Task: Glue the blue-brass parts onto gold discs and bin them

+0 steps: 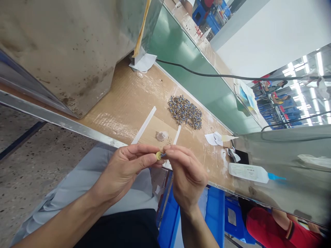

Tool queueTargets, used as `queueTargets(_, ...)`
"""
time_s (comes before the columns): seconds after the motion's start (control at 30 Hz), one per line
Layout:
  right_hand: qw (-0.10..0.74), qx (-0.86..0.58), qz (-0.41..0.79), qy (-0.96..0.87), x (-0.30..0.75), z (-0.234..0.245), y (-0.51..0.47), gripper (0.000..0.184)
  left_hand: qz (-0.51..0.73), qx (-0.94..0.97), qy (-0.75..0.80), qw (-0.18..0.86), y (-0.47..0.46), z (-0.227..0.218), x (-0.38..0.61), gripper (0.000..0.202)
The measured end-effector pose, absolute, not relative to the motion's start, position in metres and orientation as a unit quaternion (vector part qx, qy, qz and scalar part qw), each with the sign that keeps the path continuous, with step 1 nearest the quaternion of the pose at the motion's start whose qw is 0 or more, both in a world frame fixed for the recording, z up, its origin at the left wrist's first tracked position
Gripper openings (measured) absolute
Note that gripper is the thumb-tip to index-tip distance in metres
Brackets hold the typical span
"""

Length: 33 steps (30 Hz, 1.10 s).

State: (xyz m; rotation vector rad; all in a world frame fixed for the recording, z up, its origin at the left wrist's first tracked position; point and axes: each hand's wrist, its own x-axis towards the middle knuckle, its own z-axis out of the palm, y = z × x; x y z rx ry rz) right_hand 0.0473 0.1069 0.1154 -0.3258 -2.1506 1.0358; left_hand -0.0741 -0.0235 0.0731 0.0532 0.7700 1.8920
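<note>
Between thumb and fingertips, my left hand (129, 167) pinches a small yellow disc-shaped part (158, 155) just over the bench's near edge. The fingertips of my right hand (187, 168) meet it from the other side, closed on a tiny blue piece (163, 155) that touches the yellow part. My fingers cover much of both pieces. Just beyond my hands, a small clear round dish (161, 136) sits between two white tape strips, with tiny brass-coloured bits (169, 141) beside it. Farther back lies a heap of small blue and brass-coloured parts (184, 112).
A large metal box (64, 51) stands on the left of the bench (121, 113). To the right lie a white bottle with a blue nozzle (248, 173) and a pale nozzle tip (229, 138) on paper. A black cable (196, 73) crosses behind. Blue bins (216, 213) sit below; a person in red (269, 225) is at right.
</note>
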Motion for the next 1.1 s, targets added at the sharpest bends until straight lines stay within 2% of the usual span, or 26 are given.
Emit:
queueTargets(0.77, 0.360, -0.070, 0.344, -0.864, 0.051, 0.117, 0.109, 0.050, 0.778, 0.009, 0.369, 0.508, -0.026, 0.078, -0.072, 0.021)
queueTargets(1.1, 0.382, -0.049, 0.285, -0.878, 0.053, 0.113, 0.109, 0.047, 0.773, 0.000, 0.388, 0.502, -0.027, 0.085, -0.071, 0.020)
